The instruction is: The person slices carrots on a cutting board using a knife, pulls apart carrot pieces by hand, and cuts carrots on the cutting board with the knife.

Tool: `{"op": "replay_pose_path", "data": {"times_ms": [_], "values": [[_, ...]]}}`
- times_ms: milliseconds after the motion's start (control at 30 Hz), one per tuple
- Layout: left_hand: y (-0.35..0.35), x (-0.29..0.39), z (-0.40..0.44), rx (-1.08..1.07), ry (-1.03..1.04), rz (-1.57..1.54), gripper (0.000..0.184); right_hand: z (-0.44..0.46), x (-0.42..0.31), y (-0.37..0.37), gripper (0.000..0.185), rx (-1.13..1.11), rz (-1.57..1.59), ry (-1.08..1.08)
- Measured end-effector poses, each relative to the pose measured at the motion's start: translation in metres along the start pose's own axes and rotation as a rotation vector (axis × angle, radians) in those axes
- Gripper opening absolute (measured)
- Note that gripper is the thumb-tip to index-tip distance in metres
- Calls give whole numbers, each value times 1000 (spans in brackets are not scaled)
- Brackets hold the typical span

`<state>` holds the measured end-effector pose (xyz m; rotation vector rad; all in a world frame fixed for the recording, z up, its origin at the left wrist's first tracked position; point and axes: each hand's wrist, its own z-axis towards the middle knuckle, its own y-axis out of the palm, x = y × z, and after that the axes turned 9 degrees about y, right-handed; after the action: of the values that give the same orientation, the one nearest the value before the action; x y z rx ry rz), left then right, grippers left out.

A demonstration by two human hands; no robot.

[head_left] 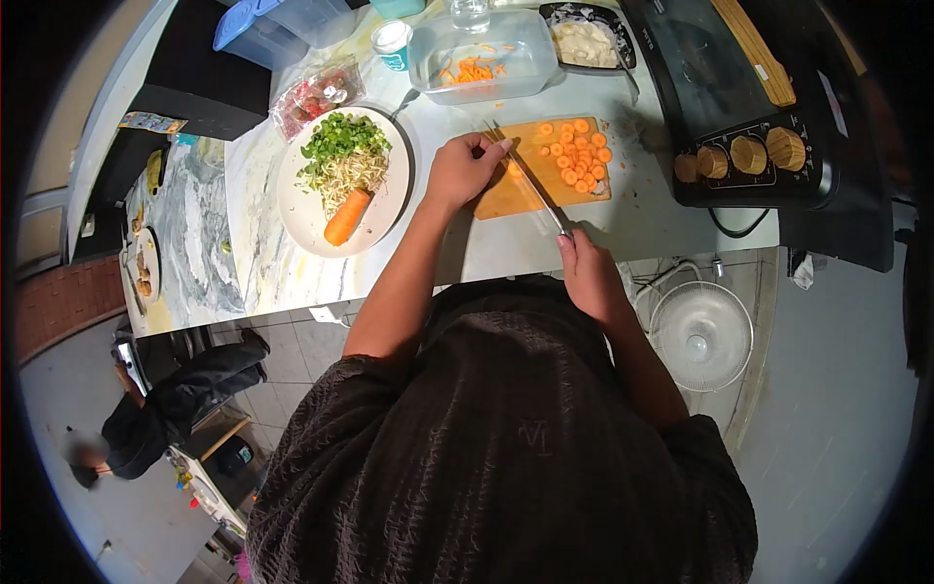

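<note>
Two bare hands over one table (255,253) with a pale marbled top.

Item: right hand (590,271), closed around the handle end of a knife (539,191) near the front edge of the table. Blade slants away over the cutting board (508,200), its far end beside the fingers of the other hand.

Item: left hand (463,172), fingers curled, thumb and fingertips close together at the blade; whether anything is pinched between them cannot be told.

Item: carrot slices (580,156), round, orange, grouped on the right part of the wooden board; some orange also shows just beside the left hand.

Item: plate (292,212), white, round, left of the board. Contents, from far to near: chopped greens (342,139), bean sprouts (334,182), one thick carrot piece (346,220).

Item: plastic bag (313,98), clear, red contents, just beyond the plate.

Item: clear container (533,58), beyond the board, holding orange shreds (472,71).

Item: white cup (391,43), just left of that container.

Item: black tray (584,69), to its right, holding a pale mass (586,42).

Item: black appliance (759,190) with wooden knobs (747,154), right end.

Item: basket (702,341), round, below table level, right.

Item: another person (185,394) in dark clothing, far left.
</note>
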<state>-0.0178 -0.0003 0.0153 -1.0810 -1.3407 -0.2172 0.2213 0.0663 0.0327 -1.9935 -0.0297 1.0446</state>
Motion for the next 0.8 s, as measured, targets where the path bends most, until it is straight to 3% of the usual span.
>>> {"op": "replay_pose_path", "data": {"times_ms": [200, 800], "values": [[2, -3, 1, -7, 38, 19, 40, 1, -4, -3, 33, -36, -31, 38], [4, -8, 19, -75, -194, -111, 40, 8, 0, 12, 41, -60, -195, 139]]}}
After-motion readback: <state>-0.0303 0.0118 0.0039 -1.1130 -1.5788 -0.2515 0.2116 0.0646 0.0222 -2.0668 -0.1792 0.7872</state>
